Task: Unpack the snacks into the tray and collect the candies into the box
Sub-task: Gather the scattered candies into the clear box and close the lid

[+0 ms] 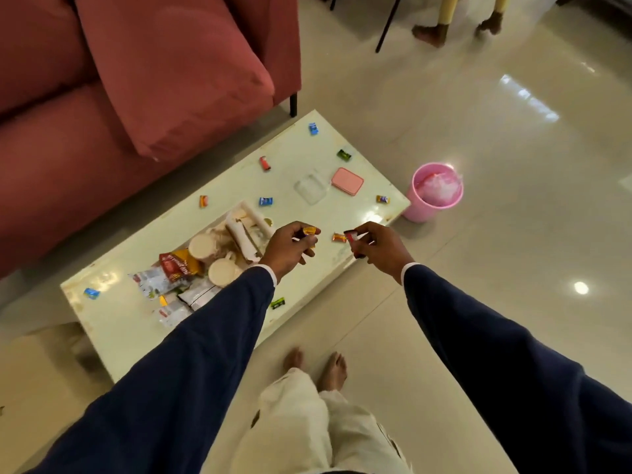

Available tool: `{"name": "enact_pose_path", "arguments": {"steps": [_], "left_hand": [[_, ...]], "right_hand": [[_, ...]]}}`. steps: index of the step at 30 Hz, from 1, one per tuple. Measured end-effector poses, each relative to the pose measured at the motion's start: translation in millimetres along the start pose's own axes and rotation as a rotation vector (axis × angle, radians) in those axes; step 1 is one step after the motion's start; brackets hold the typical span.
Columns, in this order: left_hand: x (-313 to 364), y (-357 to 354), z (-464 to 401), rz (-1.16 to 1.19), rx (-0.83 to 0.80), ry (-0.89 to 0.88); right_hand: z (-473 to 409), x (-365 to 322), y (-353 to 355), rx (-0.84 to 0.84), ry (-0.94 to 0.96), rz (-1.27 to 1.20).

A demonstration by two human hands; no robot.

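Red snack packet carries yellow script, too blurred to read; it lies on the pale tray with round cream biscuits, crumpled clear wrappers at its 7 o'clock. Left hand pinches an orange-wrapped candy, fingers curled on it. Right hand pinches a red-wrapped candy, another orange candy just beside it at 9 o'clock. Clear plastic box sits open at 12 o'clock, pink lid touching or just beside, hard to tell. Candy labels unreadable: blue ones, green one scattered on the white low table. Left sleeve hides the tray's near end.
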State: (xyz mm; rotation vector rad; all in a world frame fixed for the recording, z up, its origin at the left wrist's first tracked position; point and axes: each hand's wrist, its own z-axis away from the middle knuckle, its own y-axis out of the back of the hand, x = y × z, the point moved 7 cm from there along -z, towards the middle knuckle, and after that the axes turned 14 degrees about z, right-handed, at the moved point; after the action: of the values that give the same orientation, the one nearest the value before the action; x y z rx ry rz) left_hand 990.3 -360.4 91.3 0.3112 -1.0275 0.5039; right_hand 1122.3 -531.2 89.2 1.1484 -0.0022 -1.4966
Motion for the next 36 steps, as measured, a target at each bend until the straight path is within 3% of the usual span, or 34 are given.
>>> {"name": "enact_pose_path", "arguments": {"steps": [16,22,28,32,36], "left_hand": [[-38.4,-7.8,-206.1,0.117,0.380,0.137],[-66.7,-6.3,-269.5,0.080,0.471,0.180],[-99.6,5.7,-327.8,0.077,0.594,0.216],[-112.2,1.0,-339.1,0.071,0.608,0.222],[-107.9,-2.0,-298.8,-0.091,0.596,0.176]], "right_hand": [[-219.0,5.3,24.8,-0.054,0.032,0.265],[-297.7,11.8,1.0,-0.098,0.055,0.305],[-378.3,10.8,-32.9,-0.054,0.200,0.449],[-397.5,18.6,-42.3,-0.075,0.227,0.404],[-371.5,24.6,-32.2,-0.116,0.252,0.394]]}}
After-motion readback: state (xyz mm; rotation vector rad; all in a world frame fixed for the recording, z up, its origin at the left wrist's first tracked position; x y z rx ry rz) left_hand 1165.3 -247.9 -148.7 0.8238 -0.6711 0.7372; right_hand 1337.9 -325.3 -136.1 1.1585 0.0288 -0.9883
